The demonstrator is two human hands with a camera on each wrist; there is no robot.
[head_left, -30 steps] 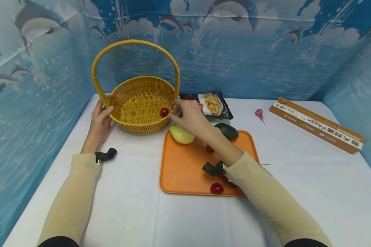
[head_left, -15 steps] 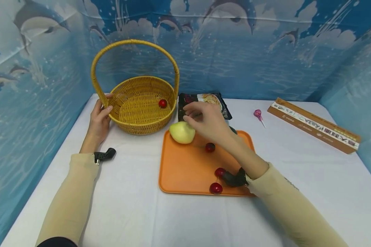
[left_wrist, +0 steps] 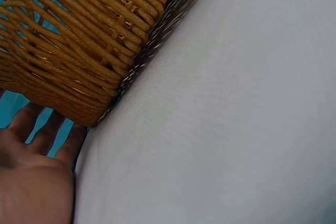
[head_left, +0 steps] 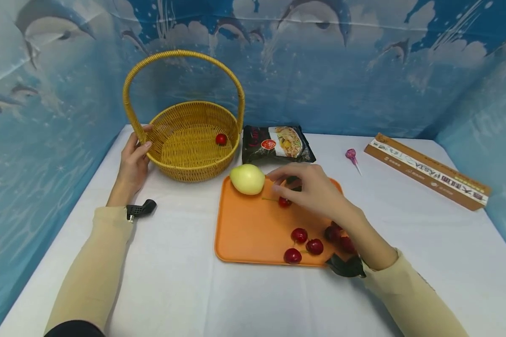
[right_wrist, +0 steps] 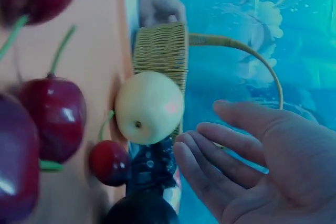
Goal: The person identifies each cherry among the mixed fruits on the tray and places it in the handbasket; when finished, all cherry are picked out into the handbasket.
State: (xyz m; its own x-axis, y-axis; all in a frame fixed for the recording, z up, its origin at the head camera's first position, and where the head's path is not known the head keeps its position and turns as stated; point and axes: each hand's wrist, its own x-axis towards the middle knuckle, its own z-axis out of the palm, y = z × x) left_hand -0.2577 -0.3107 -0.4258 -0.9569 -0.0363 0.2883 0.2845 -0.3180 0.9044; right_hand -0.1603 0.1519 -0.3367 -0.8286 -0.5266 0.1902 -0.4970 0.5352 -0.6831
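Note:
My left hand point(head_left: 132, 166) grips the left side of the yellow wicker basket point(head_left: 185, 174), thumb at the rim near the handle's foot. Inside the basket lies one red cherry point(head_left: 221, 139). My right hand point(head_left: 314, 189) hovers above the orange tray point(head_left: 242, 234), fingers loosely bent and holding nothing. Just below its fingertips is a cherry with a green stem point(right_wrist: 109, 162). A pale yellow, pear-like fruit point(head_left: 247, 179) sits at the tray's back left corner. The right hand mostly covers a dark green oval fruit point(head_left: 294, 183). Several more cherries point(head_left: 314, 246) lie at the tray's front right.
Behind the tray lies a black noodle packet point(head_left: 278, 143), close to the basket. Further right are a pink lollipop point(head_left: 351, 155) and a long brown pasta box point(head_left: 427, 172). A blue dolphin-print cloth point(head_left: 320, 84) walls the table at the back and sides.
My right hand has left the basket, where the cherry now lies inside, and moved right and toward me over the tray. The left hand has stayed on the basket.

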